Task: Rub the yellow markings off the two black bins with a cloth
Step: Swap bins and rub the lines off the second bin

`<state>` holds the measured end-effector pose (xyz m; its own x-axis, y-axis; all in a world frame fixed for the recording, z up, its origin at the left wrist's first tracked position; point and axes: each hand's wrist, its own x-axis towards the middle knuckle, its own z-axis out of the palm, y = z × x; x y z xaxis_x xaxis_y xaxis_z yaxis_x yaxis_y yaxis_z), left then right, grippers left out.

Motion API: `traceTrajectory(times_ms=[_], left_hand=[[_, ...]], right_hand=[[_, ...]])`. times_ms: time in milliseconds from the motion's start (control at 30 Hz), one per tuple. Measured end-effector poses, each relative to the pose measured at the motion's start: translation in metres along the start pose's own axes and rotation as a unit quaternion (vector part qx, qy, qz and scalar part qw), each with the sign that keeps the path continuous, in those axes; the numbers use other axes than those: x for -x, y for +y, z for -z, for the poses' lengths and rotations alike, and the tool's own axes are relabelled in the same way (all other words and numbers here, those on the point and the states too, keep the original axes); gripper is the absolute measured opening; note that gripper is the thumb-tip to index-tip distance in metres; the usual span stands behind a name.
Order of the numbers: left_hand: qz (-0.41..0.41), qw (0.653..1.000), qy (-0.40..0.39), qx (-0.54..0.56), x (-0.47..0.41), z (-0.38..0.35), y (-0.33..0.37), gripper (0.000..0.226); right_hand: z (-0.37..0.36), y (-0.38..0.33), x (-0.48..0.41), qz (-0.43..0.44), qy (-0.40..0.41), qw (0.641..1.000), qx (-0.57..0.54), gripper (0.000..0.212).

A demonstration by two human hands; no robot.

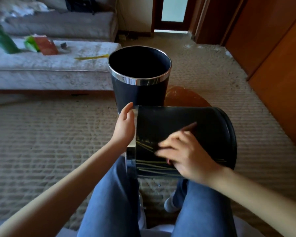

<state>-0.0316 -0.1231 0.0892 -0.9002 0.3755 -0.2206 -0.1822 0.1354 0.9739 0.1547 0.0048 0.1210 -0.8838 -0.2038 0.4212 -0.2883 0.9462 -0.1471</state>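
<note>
A black bin (186,120) with a chrome rim lies on its side across my knees, its mouth to the left. Thin yellow markings (150,165) streak its side near the rim. My left hand (125,125) grips the chrome rim at the mouth. My right hand (184,154) rests on the bin's side over the markings, blurred, fingers closed around a thin dark reddish stick-like thing (190,127) that points up and right. I cannot make out a cloth. The second black bin (140,94) stands upright just beyond, mouth open.
A round wooden surface (188,96) lies under and behind the bins. A grey upholstered seat (41,69) at the left carries a green bottle (3,40), packets (41,44) and a yellow stick (92,57). Wooden cupboards (272,57) line the right; beige carpet (50,134) covers the floor.
</note>
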Motion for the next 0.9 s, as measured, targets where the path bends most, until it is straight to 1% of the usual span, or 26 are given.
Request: traceTrajectory(times_ms=[67, 100, 133, 233, 333, 367, 400, 433, 500, 567, 633, 667, 700, 767, 834, 900], left_hand=[[0.0, 1.0, -0.002, -0.002, 0.002, 0.0, 0.003, 0.059], [-0.001, 1.0, -0.005, -0.002, 0.002, 0.0, 0.003, 0.063], [-0.002, 1.0, -0.005, -0.004, 0.001, 0.0, 0.003, 0.065], [-0.009, 1.0, -0.01, -0.007, 0.001, 0.002, 0.005, 0.068], [-0.018, 1.0, -0.012, -0.019, 0.005, 0.002, 0.005, 0.063], [-0.016, 1.0, -0.013, -0.023, 0.005, 0.001, 0.005, 0.06], [-0.014, 0.999, -0.016, -0.027, 0.006, 0.001, 0.007, 0.059], [-0.012, 0.999, -0.018, -0.025, 0.005, 0.001, 0.007, 0.06], [-0.015, 1.0, -0.012, -0.018, 0.002, 0.0, 0.008, 0.058], [-0.017, 1.0, -0.008, -0.006, 0.003, -0.001, 0.009, 0.049], [-0.018, 1.0, -0.009, 0.003, 0.006, -0.001, 0.009, 0.044], [-0.017, 1.0, -0.009, 0.005, 0.007, -0.001, 0.009, 0.044], [-0.018, 1.0, -0.008, 0.006, 0.007, -0.001, 0.008, 0.044], [-0.022, 1.0, -0.012, 0.009, 0.009, 0.0, 0.009, 0.05], [-0.02, 1.0, -0.016, 0.016, 0.011, 0.001, 0.007, 0.059], [-0.024, 1.0, -0.015, 0.012, 0.016, 0.001, 0.01, 0.049]], right_hand=[[-0.005, -0.001, 0.012, 0.081, -0.008, 0.996, 0.04, 0.031], [-0.005, 0.002, 0.006, 0.099, -0.011, 0.994, 0.042, 0.033], [-0.004, 0.005, -0.006, 0.099, -0.013, 0.994, 0.036, 0.034], [-0.006, 0.018, -0.056, 0.026, -0.025, 0.999, -0.005, 0.039], [-0.008, 0.044, -0.103, -0.1, -0.062, 0.992, -0.043, 0.046], [-0.009, 0.048, -0.111, -0.129, -0.07, 0.988, -0.046, 0.047], [-0.01, 0.046, -0.111, -0.137, -0.065, 0.987, -0.044, 0.048], [-0.011, 0.039, -0.104, -0.124, -0.049, 0.991, -0.033, 0.049], [-0.013, 0.016, -0.069, -0.056, -0.017, 0.998, -0.018, 0.044], [-0.013, -0.007, -0.026, 0.045, -0.022, 0.999, 0.007, 0.035], [-0.015, -0.013, -0.003, 0.129, -0.027, 0.99, 0.048, 0.026], [-0.016, -0.009, -0.005, 0.147, -0.023, 0.988, 0.052, 0.025], [-0.016, -0.005, -0.014, 0.144, -0.017, 0.989, 0.043, 0.028], [-0.018, 0.004, -0.045, 0.081, -0.019, 0.996, -0.016, 0.035], [-0.019, 0.022, -0.082, -0.023, -0.023, 0.996, -0.089, 0.04], [-0.02, 0.045, -0.118, -0.125, -0.047, 0.983, -0.124, 0.039]])
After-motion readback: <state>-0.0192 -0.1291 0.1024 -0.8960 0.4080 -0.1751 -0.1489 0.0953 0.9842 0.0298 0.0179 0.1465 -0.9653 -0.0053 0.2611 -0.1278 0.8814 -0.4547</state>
